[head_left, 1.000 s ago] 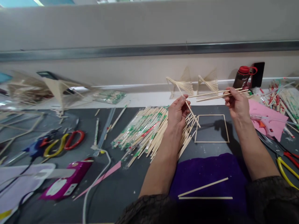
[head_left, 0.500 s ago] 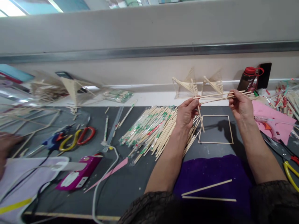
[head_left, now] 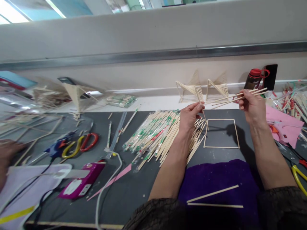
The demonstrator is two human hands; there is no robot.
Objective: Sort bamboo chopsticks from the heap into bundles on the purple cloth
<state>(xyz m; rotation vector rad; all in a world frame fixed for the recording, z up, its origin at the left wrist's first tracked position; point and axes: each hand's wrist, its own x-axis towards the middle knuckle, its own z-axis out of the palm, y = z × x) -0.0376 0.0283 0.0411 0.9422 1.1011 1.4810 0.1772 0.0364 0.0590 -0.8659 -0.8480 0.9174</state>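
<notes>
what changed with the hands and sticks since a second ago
The left hand moved slightly right, its stick turned steeper; the right hand edged right. A co-worker's hand entered view at left. Nothing was visibly taken or let go. The square frame and two sticks on the purple cloth stayed put.

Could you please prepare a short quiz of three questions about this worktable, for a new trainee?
1. Which of the person's hands grips several sticks together: A) left, B) right?
2. True or false: the rectangular stick frame lies flat on the dark tabletop.
3. Fill in: two loose sticks lie on the ____ cloth.

Key:
1. B, the right hand
2. True
3. purple
</notes>
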